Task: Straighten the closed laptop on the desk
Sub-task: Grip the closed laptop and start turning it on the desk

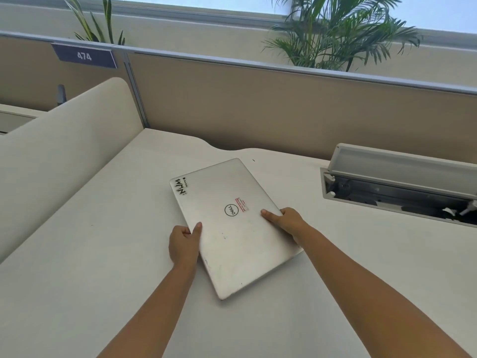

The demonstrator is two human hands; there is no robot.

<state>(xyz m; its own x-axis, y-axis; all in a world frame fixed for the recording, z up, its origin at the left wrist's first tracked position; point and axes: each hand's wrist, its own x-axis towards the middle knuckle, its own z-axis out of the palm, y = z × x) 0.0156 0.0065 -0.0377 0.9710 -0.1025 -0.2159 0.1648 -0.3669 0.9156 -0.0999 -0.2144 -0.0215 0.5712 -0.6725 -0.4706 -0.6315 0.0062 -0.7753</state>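
A closed silver laptop (229,233) with a round logo and stickers lies on the white desk (103,254), turned at a slant with one corner pointing toward me. My left hand (183,245) grips its left long edge, thumb on the lid. My right hand (285,219) holds the right long edge, thumb resting on the lid and fingers curled under the side.
An open cable tray (397,192) with its lid raised is sunk into the desk at the right. A beige partition (284,109) runs along the back, and a rounded white divider (64,151) stands at the left. Plants (340,34) rise behind the partition.
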